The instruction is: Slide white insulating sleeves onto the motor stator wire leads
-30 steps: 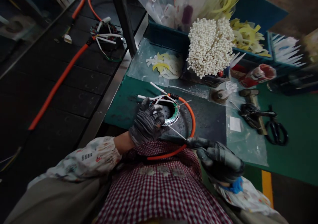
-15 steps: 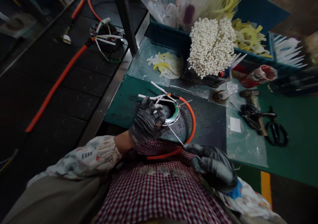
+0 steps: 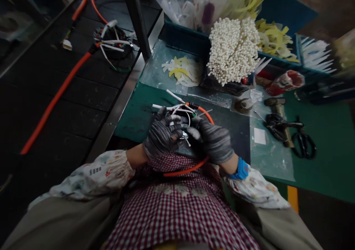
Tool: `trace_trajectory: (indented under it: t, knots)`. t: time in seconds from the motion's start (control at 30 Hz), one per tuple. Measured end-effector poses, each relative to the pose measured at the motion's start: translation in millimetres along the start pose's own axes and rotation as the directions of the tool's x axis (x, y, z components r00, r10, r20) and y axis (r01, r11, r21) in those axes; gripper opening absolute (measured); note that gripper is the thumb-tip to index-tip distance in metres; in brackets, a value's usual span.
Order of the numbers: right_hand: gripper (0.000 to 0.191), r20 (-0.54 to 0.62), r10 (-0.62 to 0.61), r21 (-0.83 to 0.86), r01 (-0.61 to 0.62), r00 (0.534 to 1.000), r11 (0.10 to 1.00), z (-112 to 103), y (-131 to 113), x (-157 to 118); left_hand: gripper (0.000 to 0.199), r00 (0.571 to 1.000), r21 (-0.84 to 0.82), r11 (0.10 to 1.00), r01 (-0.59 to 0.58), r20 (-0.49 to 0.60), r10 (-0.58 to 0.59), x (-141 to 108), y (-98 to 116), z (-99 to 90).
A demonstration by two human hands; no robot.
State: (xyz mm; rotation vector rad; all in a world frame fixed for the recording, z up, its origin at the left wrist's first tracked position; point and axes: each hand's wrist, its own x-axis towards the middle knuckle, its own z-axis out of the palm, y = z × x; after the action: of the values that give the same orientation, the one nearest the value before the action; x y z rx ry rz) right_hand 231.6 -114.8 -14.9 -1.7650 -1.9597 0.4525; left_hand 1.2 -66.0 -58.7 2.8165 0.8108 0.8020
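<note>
A ring-shaped motor stator (image 3: 184, 135) with a shiny metal edge lies in front of me, mostly covered by my gloved hands. My left hand (image 3: 165, 134) grips its left side, fingers curled over the rim. At its right side, my right hand (image 3: 212, 139) has its fingers drawn together at a thin white cord (image 3: 189, 119), which loops up over the ring's opening. The fingertips partly hide the cord. White sleeved leads (image 3: 174, 95) stick out at the back. From there an orange cable (image 3: 200, 164) curves round behind my right hand toward my lap.
Bundled white cotton-tipped sticks (image 3: 233, 52) stand behind the work, with yellow and white strips (image 3: 181, 71) on a plastic bag. Scissors (image 3: 303, 142) and a hammer (image 3: 280, 111) lie right. Another stator (image 3: 113, 44) sits on the dark conveyor (image 3: 80, 98) at left.
My right hand has moved up and left from near my lap, where it held the cord stretched out, to the ring. The cord now forms a loop. My left hand stays on the stator.
</note>
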Motion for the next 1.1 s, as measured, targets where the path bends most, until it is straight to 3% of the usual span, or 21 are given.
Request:
trace_trajectory:
  t: [0.1,0.23,0.33,0.43,0.5,0.7,0.8,0.93,1.1]
  knots:
    - [0.03,0.026,-0.069,0.021,0.069,0.997,0.997,2.3,-4.4,11.6,0.015,0.999,-0.005,1.0,0.028,0.02,-0.028,-2.5,-2.3,3.4]
    - [0.018,-0.037,-0.012,0.397,0.026,0.999,0.917,2.6,-7.0,17.2,0.022,0.996,0.006,0.999,0.042,0.082,-0.042,-1.6,-2.7,4.4]
    - [0.02,0.099,0.016,0.615,-0.074,0.995,0.785,-7.1,-7.6,19.4,0.026,0.999,0.026,1.0,0.016,0.049,-0.017,0.1,-2.2,3.9]
    - [0.019,0.263,-0.119,0.699,-0.104,0.957,0.707,-16.1,-5.5,20.6,0.034,0.999,0.058,0.998,-0.007,-0.046,0.009,0.8,-2.4,4.9]
    - [0.016,0.292,-0.153,0.724,-0.113,0.944,0.681,-16.8,-2.0,20.3,0.037,0.997,0.069,0.997,-0.018,-0.073,0.023,1.0,-2.7,5.6]
    - [0.011,0.157,0.022,0.742,-0.132,0.987,0.657,-10.4,7.0,16.7,0.023,0.999,0.051,0.999,0.017,0.042,-0.019,1.6,-0.8,3.2]
    - [0.014,0.212,-0.028,0.722,-0.137,0.977,0.678,-10.0,6.7,14.2,0.022,1.0,0.068,0.998,0.009,0.002,-0.009,2.0,-0.4,2.9]
    - [0.014,0.212,-0.095,0.719,-0.09,0.973,0.689,-8.6,7.8,13.1,0.017,0.987,0.064,0.997,-0.047,-0.148,0.056,5.4,0.1,1.7]
    - [0.008,0.093,-0.304,0.659,0.17,0.948,0.733,4.6,23.4,5.6,0.017,0.985,0.031,0.999,-0.036,-0.167,0.041,8.3,3.1,0.2]
